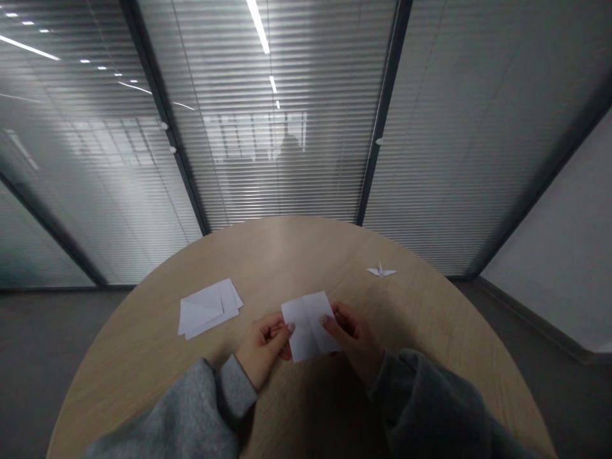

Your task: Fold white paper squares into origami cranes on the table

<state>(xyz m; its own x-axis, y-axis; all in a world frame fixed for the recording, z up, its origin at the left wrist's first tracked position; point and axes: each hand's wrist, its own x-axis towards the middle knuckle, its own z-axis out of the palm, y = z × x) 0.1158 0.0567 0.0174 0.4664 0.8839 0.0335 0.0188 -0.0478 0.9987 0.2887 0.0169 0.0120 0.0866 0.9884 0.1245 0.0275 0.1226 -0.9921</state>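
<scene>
Between my two hands is a white sheet of paper [306, 330], roughly square, with a crease running down its middle. My left hand [266, 344] pinches its left edge, thumb on top and fingers underneath. At the right edge, my right hand [354, 338] grips the sheet with the thumb lying on its face. The paper is held just over the table, tilted a little. Left of my left hand lies a small stack of white paper sheets [203, 307], loosely overlapping. Beyond my right hand sits a folded white paper crane [381, 271] with its wings spread.
The round wooden table [287, 255] has a curved far edge close to a glass partition with blinds [287, 185]. Dark frame posts divide the glass. A white wall [559, 255] stands at the right, and grey floor [43, 357] shows on both sides.
</scene>
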